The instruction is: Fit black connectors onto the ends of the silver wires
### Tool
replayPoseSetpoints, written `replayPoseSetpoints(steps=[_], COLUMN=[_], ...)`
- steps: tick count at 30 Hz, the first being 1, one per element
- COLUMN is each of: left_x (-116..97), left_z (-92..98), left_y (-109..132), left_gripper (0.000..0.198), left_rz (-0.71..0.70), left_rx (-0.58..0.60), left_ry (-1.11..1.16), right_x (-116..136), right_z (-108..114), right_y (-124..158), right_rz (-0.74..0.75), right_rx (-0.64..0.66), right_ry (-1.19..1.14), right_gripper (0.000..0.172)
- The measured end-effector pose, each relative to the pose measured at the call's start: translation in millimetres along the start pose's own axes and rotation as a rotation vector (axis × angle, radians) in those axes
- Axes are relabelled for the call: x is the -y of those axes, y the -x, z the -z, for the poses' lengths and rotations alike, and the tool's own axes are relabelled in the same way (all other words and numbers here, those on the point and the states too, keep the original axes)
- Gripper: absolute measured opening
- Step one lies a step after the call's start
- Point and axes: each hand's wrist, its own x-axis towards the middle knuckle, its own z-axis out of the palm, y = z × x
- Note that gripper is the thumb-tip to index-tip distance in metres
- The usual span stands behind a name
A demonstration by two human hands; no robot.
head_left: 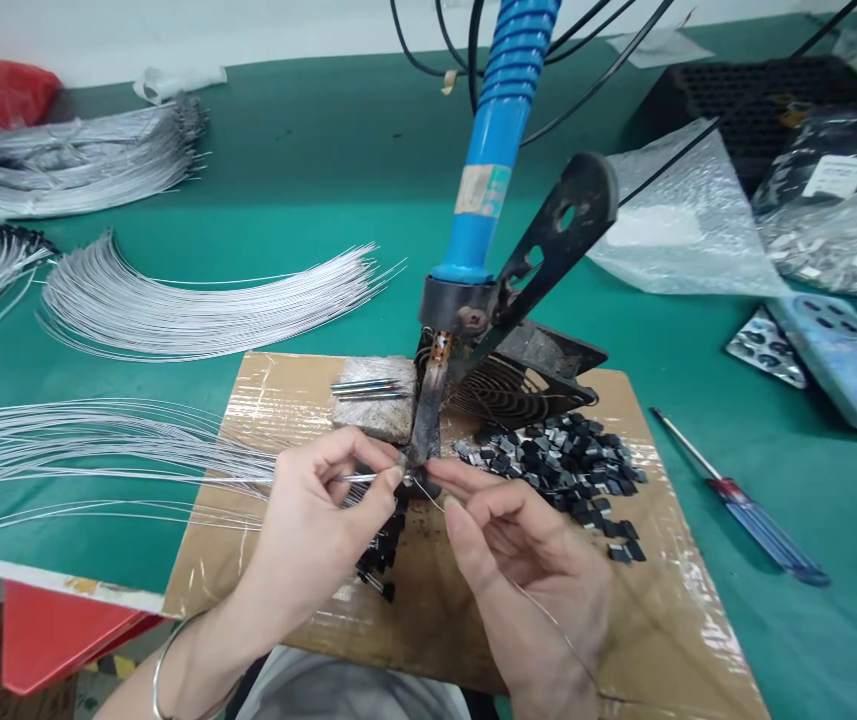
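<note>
My left hand (330, 510) is closed in a pinch on a thin white wire, just left of the soldering iron's tip (422, 430). The wire's end and any small part on it are mostly covered by my fingertips. In my right hand (525, 560), thumb and fingers are closed on a strand of solder wire (429, 494), which runs to the tip and trails back across the palm. The blue soldering iron (492, 150) points downward in a black metal bracket (559, 235). Below my left fingers lie black-ended wire pieces (383, 555).
Cardboard (548, 630) covers the work spot. Black fan (525, 395) and piled small black parts (570, 465) sit right of the tip; a wrapped block (373, 415) sits left. White wire bundles (203, 310) lie left. Screwdriver (743, 505) and phone (848, 350) lie right.
</note>
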Motion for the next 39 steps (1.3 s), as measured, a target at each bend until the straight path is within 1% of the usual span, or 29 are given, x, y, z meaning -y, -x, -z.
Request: replayPoseSetpoints(steps=[5,10,22,31,34,39], left_x=[0.7,1.4,-0.7,1.8,3.1,3.8], left_z=[1.4,1.3,0.3,0.9,0.8,0.1], left_y=[0.9,0.3,-1.1,0.2,-0.5,-0.7], left_gripper=[0.011,0.01,0.01,0.01,0.01,0.01], left_rz=[0.01,-0.01,-0.016,-0.011,-0.007,0.015], left_rx=[0.013,-0.002,0.002,-0.004,0.01,0.019], left_ry=[-0.008,-0.005,-0.002,-0.006,-0.011,-0.003], right_x=[-1.2,0.5,-0.4,-1.2,-3.1,-4.0], right_z=[-0.3,0.7,-1.4,-1.7,-2.2,-2.1], right_y=[1.1,0.3,-0.8,0.7,1.2,3.1], right_rz=[0.001,0.03,0.039,0.002,-0.015,0.002], right_rx=[0.003,0.024,0.003,0.001,0.007,-0.009], right_ry=[-0.023,0.021,0.026,-0.002,0.003,0.025], right_gripper=[0.019,0.019,0.018,0.019,0.019,0.018])
